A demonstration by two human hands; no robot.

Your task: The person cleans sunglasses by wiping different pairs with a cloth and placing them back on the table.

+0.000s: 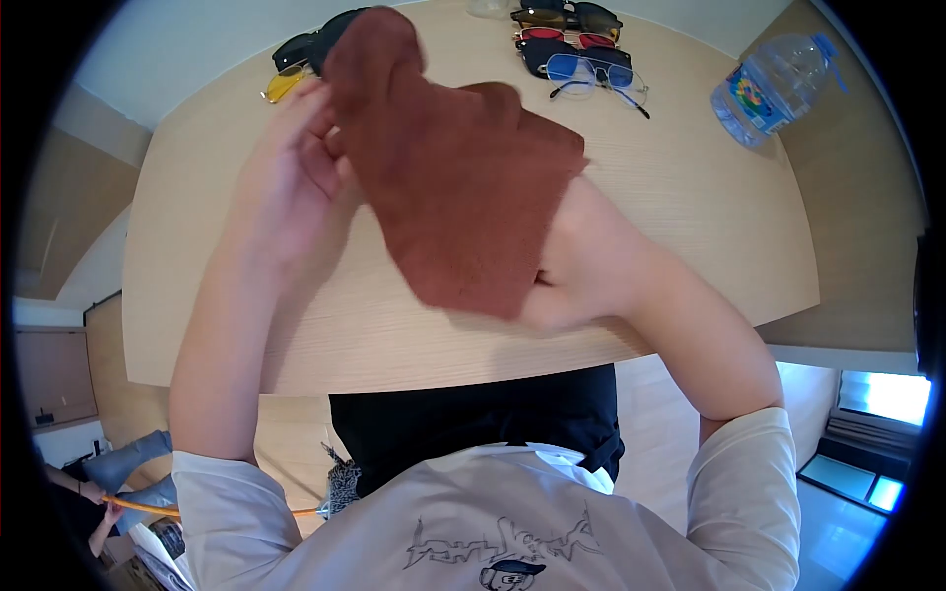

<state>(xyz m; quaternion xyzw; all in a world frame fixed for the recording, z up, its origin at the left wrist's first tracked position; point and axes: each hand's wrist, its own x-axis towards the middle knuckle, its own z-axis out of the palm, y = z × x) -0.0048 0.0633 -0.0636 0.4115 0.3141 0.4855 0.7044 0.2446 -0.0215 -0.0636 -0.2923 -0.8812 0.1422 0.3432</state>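
Observation:
A reddish-brown cloth (453, 187) hangs in folds above the desk, its upper end bunched into a rounded lump and its lower edge spread wide. My left hand (305, 148) is at the cloth's upper left side, fingers curled and closed on its edge; part of them is hidden behind the fabric. My right hand (581, 256) grips the cloth from the lower right. The thumb side shows near the bottom edge, while the other fingers are covered by the cloth. Whether anything lies inside the folds cannot be seen.
Behind the cloth, yellow-lensed glasses (284, 85) and dark glasses (293, 53) lie at the desk's back left. Clear blue-tinted glasses (591, 71) sit with several other pairs at the back. A plastic bottle (774, 89) stands at the right on the desk (690, 217). Another person (108, 502) is at lower left.

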